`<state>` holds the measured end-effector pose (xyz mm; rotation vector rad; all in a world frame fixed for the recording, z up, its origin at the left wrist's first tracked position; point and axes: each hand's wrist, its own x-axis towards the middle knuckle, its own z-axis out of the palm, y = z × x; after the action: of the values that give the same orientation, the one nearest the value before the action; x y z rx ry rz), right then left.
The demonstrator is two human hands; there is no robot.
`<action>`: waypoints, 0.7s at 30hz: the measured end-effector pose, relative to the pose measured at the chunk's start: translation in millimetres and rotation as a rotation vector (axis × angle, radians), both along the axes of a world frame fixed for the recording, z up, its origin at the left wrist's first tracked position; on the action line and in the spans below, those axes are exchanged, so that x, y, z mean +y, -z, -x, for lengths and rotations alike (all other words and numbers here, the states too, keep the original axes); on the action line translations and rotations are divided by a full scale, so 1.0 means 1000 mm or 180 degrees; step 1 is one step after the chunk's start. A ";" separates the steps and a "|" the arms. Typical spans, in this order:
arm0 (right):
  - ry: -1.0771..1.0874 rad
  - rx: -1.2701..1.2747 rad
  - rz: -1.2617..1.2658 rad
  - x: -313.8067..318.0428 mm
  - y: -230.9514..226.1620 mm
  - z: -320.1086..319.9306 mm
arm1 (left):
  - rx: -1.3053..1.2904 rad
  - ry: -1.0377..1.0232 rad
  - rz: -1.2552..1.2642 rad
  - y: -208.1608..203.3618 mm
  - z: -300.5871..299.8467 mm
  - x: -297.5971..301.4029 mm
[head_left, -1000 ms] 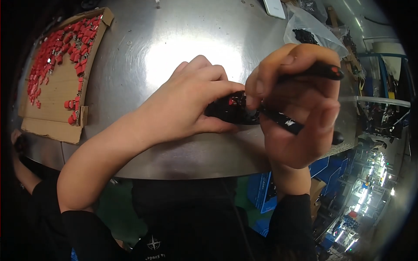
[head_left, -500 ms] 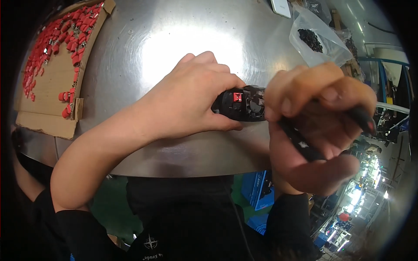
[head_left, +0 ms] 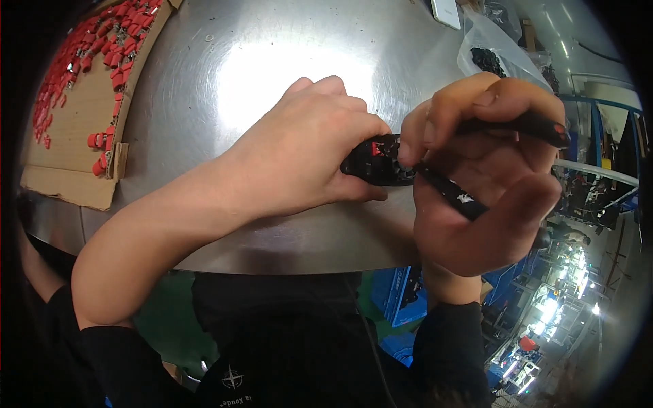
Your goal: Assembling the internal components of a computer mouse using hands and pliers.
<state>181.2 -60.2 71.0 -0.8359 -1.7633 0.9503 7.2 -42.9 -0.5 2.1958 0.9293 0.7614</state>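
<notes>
Between my hands is a black plier-like hand tool [head_left: 388, 175] with a small red piece [head_left: 376, 149] set in its head. My left hand [head_left: 326, 139] wraps that head from the left, thumb below and fingers above. My right hand [head_left: 486, 170] is on the two spread handles: its fingers curl over the upper handle [head_left: 520, 127], which has a red mark at its end. The lower handle [head_left: 452, 192], with a worn pale patch, lies across the palm, the thumb apart from it. Right-hand fingertips cover part of the tool's head, and the jaws cannot be made out.
At the left, a cardboard tray [head_left: 75, 146] holds many small red parts [head_left: 122, 51] with metal bits. A clear plastic bag [head_left: 520, 61] with black pieces lies far right, near a white phone-like device [head_left: 445, 12]. Blue crates [head_left: 401, 299] stand below the metal table's [head_left: 306, 255] near edge.
My right hand has risen a little with the handles, and the upper handle's end has swung upward. My left hand keeps its hold on the tool's head. The view has shifted slightly.
</notes>
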 end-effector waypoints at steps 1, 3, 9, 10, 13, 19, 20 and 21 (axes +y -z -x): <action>0.0070 -0.0248 -0.0026 0.000 0.000 0.002 | -0.0049 -0.0059 -0.0076 0.004 0.000 -0.001; 0.0191 -0.0302 -0.0104 0.000 0.001 0.004 | -0.0072 -0.0124 -0.0155 0.005 -0.003 -0.001; 0.0282 -0.0462 -0.0313 0.003 0.002 0.008 | -0.0285 -0.0039 0.0186 0.009 -0.005 0.001; 0.0272 -0.0331 -0.0284 0.003 0.004 0.009 | -0.0222 -0.0069 0.0028 0.008 -0.004 0.000; 0.0146 0.0590 0.0222 0.009 0.009 0.003 | -0.0094 -0.0038 -0.0103 0.004 -0.003 0.001; -0.0580 0.0982 0.0462 0.011 0.013 -0.004 | -0.0047 -0.0067 -0.0307 0.009 0.002 -0.001; -0.0795 0.0978 0.0456 0.014 0.014 -0.006 | -0.0004 -0.0056 -0.0288 0.009 0.002 -0.001; -0.0804 0.0966 0.0461 0.017 0.016 -0.011 | -0.0015 -0.0066 -0.0286 0.010 0.002 -0.001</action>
<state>192.4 -42.9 54.8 -0.5299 -1.5711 1.3110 5.7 -44.0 -10.5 2.2639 0.9334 0.8327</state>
